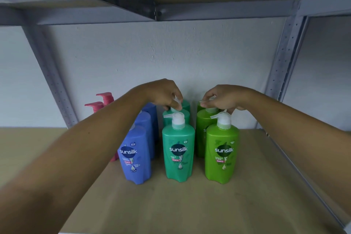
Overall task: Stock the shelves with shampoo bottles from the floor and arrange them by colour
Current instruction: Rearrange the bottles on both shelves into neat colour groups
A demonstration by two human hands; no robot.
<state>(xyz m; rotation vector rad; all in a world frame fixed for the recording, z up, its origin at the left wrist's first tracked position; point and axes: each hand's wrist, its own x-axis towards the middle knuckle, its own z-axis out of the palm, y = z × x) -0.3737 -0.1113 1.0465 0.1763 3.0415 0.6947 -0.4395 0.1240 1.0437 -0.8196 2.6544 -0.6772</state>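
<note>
- While both arms reach toward the back of the shelf, my left hand sits over the teal row and my right hand over the green row.
- My left fingers pinch the pump spout of the second teal bottle, upright just behind the front teal bottle.
- My right fingers pinch the pump top of the second green bottle, upright behind the front green bottle.
- Each held bottle stands straight below its own hand, long axis vertical, so I judge any turn goes through the pump.
- The blue bottles and pink bottles stand in rows to my left.
</note>
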